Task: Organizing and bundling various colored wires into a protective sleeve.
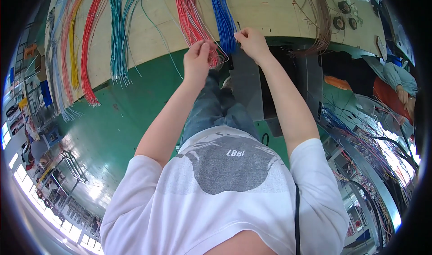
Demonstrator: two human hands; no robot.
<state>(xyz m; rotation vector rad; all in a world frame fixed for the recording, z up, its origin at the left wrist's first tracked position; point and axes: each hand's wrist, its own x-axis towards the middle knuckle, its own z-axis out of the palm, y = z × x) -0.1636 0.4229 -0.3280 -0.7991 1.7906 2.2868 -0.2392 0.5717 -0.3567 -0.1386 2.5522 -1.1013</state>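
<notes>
My left hand (198, 59) is closed, thumb against curled fingers, in front of the lower ends of a pinkish-red wire bundle (189, 16). What it grips, if anything, is too small to tell. To its right, my right hand (253, 43) pinches thumb and forefinger together beside a blue wire bundle (221, 19). Whatever sits in that pinch cannot be made out. Both bundles lie on the wooden table (270, 12), their ends hanging over its near edge.
Further left hang teal wires (118, 39), a red bundle (91, 48) and yellow wires (73, 43). Brown wires (321, 21) and black tape rolls (339, 23) lie at the right. A grey metal cabinet (247, 82) stands below the table. Another person's hands (405, 100) show at far right.
</notes>
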